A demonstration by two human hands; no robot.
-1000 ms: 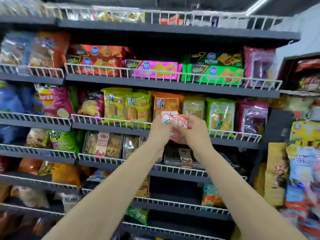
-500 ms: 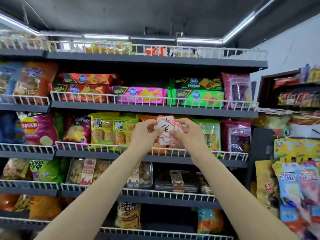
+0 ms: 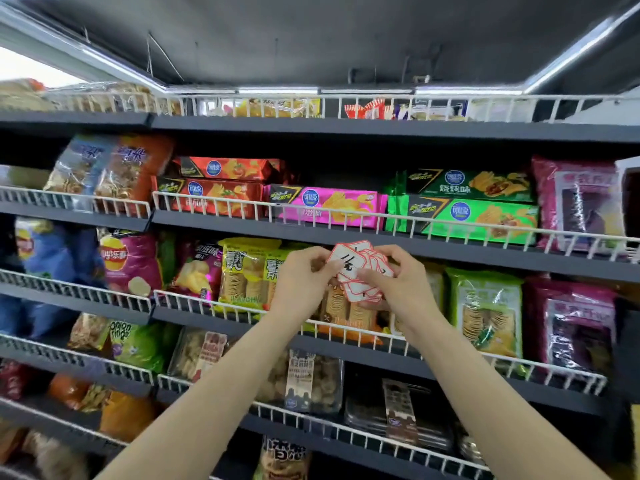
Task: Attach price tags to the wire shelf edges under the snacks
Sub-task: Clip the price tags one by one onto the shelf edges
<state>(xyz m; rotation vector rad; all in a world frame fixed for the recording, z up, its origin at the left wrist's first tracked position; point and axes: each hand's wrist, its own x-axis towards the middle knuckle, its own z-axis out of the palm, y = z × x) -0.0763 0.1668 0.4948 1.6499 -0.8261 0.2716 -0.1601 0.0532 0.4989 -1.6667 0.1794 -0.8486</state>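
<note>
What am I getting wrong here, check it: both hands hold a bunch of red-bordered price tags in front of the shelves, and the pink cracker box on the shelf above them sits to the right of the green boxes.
Only the side is wrong. The head view shows the pink cracker box to the left of the green boxes, between them and the red boxes. The left hand and right hand do hold the red-bordered price tags.

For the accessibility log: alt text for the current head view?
Both hands, left hand and right hand, hold a stack of red-bordered price tags in front of dark shelves with white wire shelf edges, stocked with chip bags and cracker packs.
</note>
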